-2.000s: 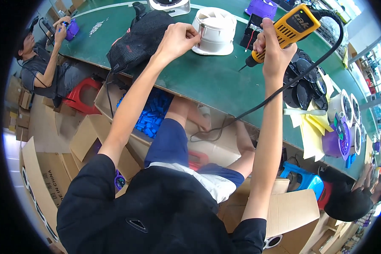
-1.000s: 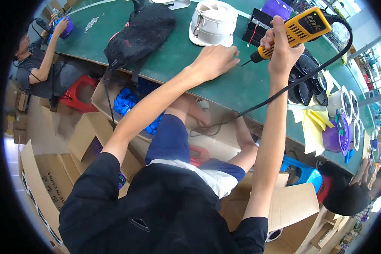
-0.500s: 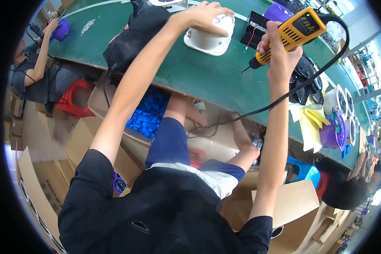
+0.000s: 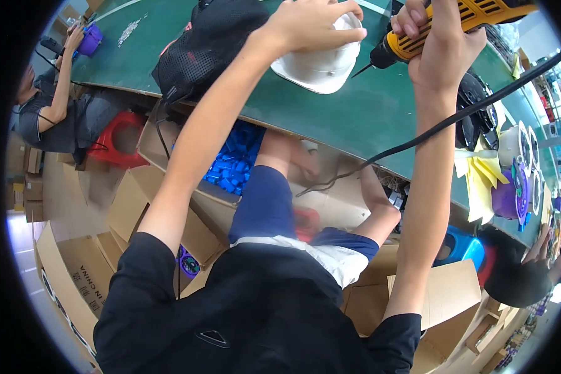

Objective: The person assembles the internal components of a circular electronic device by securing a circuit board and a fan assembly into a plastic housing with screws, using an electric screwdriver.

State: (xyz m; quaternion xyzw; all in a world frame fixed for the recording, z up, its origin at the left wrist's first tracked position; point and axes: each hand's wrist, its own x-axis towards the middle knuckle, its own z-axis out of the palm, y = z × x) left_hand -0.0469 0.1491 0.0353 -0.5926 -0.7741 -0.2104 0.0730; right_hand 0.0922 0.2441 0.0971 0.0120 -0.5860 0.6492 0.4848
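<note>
A white plastic housing (image 4: pixel 318 70), rounded with a flared base, is on the green table in front of me. My left hand (image 4: pixel 311 26) grips it from above, thumb and fingers curled over its upper part. In my right hand (image 4: pixel 445 47) is a yellow and black electric screwdriver (image 4: pixel 489 11), fingers wrapped round its body. Its thin bit points down and left, close to the housing's right side; whether it touches cannot be made out. A thick black cable (image 4: pixel 480 107) runs from the tool across my right forearm.
A black mesh bag (image 4: pixel 199 56) lies left of the housing. Black round parts (image 4: pixel 474 115), yellow sheets (image 4: pixel 483 181) and purple and white round housings (image 4: pixel 510 193) stand at the right. Blue pieces (image 4: pixel 234 162) fill a box below the table edge. Co-workers sit at both sides.
My right hand has raised the screwdriver up and to the right, bringing its bit nearer the housing. The housing, still in my left hand, has shifted slightly right and tilted.
</note>
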